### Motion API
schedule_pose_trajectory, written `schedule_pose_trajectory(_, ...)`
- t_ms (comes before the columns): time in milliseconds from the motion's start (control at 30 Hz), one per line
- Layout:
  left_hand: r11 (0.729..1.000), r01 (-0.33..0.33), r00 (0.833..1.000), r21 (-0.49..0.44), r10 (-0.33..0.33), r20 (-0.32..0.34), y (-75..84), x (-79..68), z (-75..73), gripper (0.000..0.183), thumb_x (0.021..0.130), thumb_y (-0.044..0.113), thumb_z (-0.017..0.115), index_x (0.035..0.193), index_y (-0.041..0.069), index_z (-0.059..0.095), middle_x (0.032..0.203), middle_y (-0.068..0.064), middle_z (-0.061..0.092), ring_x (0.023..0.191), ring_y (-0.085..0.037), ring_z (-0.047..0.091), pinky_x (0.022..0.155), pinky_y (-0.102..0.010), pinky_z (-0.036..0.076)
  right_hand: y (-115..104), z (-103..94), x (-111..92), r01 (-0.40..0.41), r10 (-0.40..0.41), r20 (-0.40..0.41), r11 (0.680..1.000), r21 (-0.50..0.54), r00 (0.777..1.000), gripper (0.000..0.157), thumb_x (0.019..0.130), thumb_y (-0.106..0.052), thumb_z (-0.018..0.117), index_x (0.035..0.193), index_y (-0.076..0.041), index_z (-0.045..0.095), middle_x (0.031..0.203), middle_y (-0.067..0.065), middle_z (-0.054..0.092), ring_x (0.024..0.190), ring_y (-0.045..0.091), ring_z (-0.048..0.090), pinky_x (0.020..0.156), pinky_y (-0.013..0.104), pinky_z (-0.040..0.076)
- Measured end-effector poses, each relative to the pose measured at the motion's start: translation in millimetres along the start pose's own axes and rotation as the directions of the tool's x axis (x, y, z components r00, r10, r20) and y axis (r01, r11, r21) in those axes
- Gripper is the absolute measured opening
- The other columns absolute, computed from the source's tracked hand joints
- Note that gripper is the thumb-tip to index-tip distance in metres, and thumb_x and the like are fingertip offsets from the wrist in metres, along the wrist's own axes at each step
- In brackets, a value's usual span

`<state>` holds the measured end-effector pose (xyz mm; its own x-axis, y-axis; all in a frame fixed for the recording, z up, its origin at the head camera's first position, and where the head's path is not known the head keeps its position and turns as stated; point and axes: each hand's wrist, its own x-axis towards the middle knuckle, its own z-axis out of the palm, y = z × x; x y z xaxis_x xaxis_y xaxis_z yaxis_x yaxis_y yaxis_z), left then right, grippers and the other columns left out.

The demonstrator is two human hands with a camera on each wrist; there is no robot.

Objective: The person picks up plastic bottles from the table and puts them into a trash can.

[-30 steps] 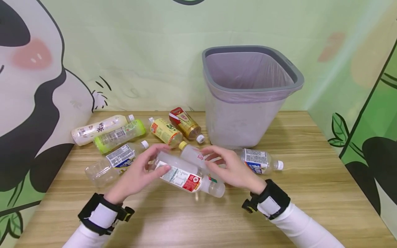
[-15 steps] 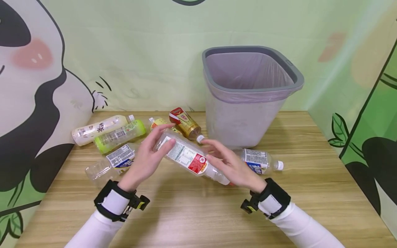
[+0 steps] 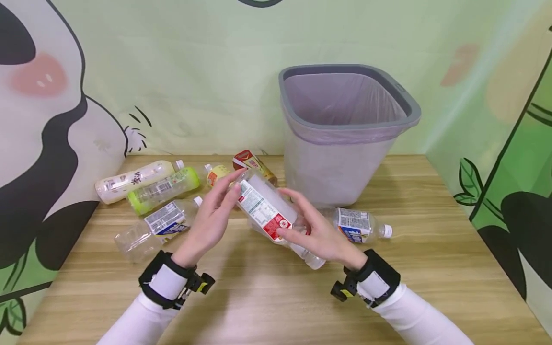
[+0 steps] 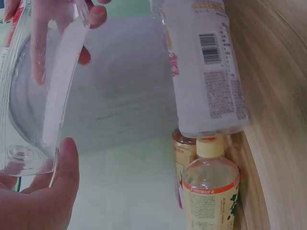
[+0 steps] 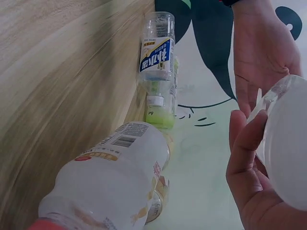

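Note:
Tilted above the table, a clear plastic bottle (image 3: 263,206) with a white and red label is between my two hands. My left hand (image 3: 207,227) grips its base end, thumb on the near side. Toward the neck, my right hand (image 3: 325,237) holds it with the thumb on the label and the fingers behind. Both wrist views show the same bottle close up, its clear wall (image 4: 29,115) between the hands. Mostly hidden under it in the head view, a white-labelled bottle (image 4: 206,81) lies on the table; the right wrist view shows its red cap.
Behind stands a lined bin (image 3: 332,167) with a grey rim. A blue-labelled bottle (image 3: 355,224) lies in front of it. To the left lie another blue-labelled bottle (image 3: 164,223), a green-ended bottle (image 3: 166,187) and a cream bottle (image 3: 135,181). Yellow (image 3: 215,173) and red-gold (image 3: 250,160) bottles lie behind the hands.
The bottle has been lifted from lower left and tilted more steeply. My left hand has moved right and up with it. My right hand has closed onto the neck end.

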<state>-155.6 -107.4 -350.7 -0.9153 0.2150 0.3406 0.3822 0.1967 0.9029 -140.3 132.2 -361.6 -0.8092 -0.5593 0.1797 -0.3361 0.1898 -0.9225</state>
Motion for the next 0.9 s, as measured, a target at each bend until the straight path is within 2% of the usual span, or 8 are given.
schedule_pose_trajectory(133, 0.999, -0.024, 1.0, 0.041, 0.025, -0.014, -2.2, -1.3, 0.1, 0.04, 0.103, 0.028, 0.037, 0.142, 0.019, 0.043, 0.138, -0.007, 0.048, 0.118, -0.024, 0.049, 0.096, -0.048, 0.043, -12, 0.2, -2, 0.034, -0.034, -0.012, 0.999, -0.011, 0.999, 0.073, 0.088, -0.002, 0.062, 0.148, -0.011, 0.022, 0.115, 0.018, 0.056, 0.091, 0.027, 0.063, 0.067, 0.036, 0.057)
schedule_pose_trajectory(267, 0.994, -0.042, 0.997, 0.103, 0.048, -0.059, -2.3, -1.5, -1.1, 0.04, 0.104, 0.028, 0.034, 0.14, 0.016, 0.045, 0.141, -0.003, 0.047, 0.111, -0.024, 0.051, 0.093, -0.047, 0.042, -26, -1.7, -2, 0.068, -0.069, -0.014, 0.997, -0.028, 0.998, 0.075, 0.085, 0.003, 0.062, 0.147, -0.002, 0.02, 0.111, 0.019, 0.054, 0.085, 0.026, 0.062, 0.064, 0.035, 0.057)
schedule_pose_trajectory(367, 0.989, -0.041, 0.995, 0.144, 0.054, -0.084, -2.3, -1.6, -1.7, 0.041, 0.104, 0.029, 0.034, 0.14, 0.015, 0.046, 0.14, -0.004, 0.047, 0.107, -0.024, 0.052, 0.093, -0.047, 0.041, -30, -3.9, -2, 0.081, -0.082, -0.011, 0.996, -0.038, 0.997, 0.077, 0.084, 0.005, 0.062, 0.147, -0.001, 0.019, 0.112, 0.019, 0.054, 0.087, 0.026, 0.062, 0.064, 0.035, 0.057)
schedule_pose_trajectory(533, 0.979, -0.051, 0.994, 0.195, 0.07, -0.089, -3.2, -1.8, -0.8, 0.04, 0.104, 0.027, 0.033, 0.14, 0.014, 0.045, 0.142, -0.004, 0.045, 0.127, -0.023, 0.042, 0.104, -0.049, 0.034, -35, -9.8, -2, 0.101, -0.104, -0.034, 0.993, -0.067, 0.994, 0.078, 0.083, 0.005, 0.063, 0.147, -0.001, 0.02, 0.114, 0.021, 0.055, 0.085, 0.029, 0.063, 0.066, 0.036, 0.057)
schedule_pose_trajectory(600, 0.977, -0.057, 0.993, 0.205, 0.076, -0.086, -4.2, -1.5, 0.1, 0.04, 0.104, 0.027, 0.035, 0.14, 0.015, 0.045, 0.141, -0.006, 0.047, 0.126, -0.024, 0.043, 0.102, -0.049, 0.037, -37, -12.6, -2, 0.113, -0.117, -0.046, 0.99, -0.082, 0.992, 0.078, 0.082, 0.006, 0.064, 0.146, 0.001, 0.021, 0.111, 0.021, 0.056, 0.08, 0.03, 0.063, 0.064, 0.035, 0.056)
schedule_pose_trajectory(733, 0.976, -0.052, 0.994, 0.21, 0.071, -0.085, -6.4, -0.4, 2.3, 0.039, 0.102, 0.026, 0.04, 0.14, 0.014, 0.045, 0.137, -0.007, 0.049, 0.119, -0.025, 0.049, 0.095, -0.047, 0.044, -45, -18.7, -2, 0.135, -0.148, -0.073, 0.978, -0.156, 0.986, 0.077, 0.08, 0.004, 0.067, 0.145, 0.003, 0.025, 0.104, 0.018, 0.059, 0.073, 0.028, 0.063, 0.06, 0.033, 0.055)
schedule_pose_trajectory(900, 0.974, -0.042, 0.995, 0.222, 0.06, -0.076, -8.3, 0.5, 5.1, 0.041, 0.101, 0.024, 0.042, 0.14, 0.013, 0.044, 0.14, -0.008, 0.047, 0.12, -0.026, 0.048, 0.097, -0.047, 0.044, -54, -29.0, 0, 0.174, -0.21, -0.1, 0.943, -0.284, 0.973, 0.077, 0.079, -0.001, 0.07, 0.144, 0.001, 0.028, 0.099, 0.017, 0.062, 0.071, 0.023, 0.063, 0.062, 0.036, 0.054)
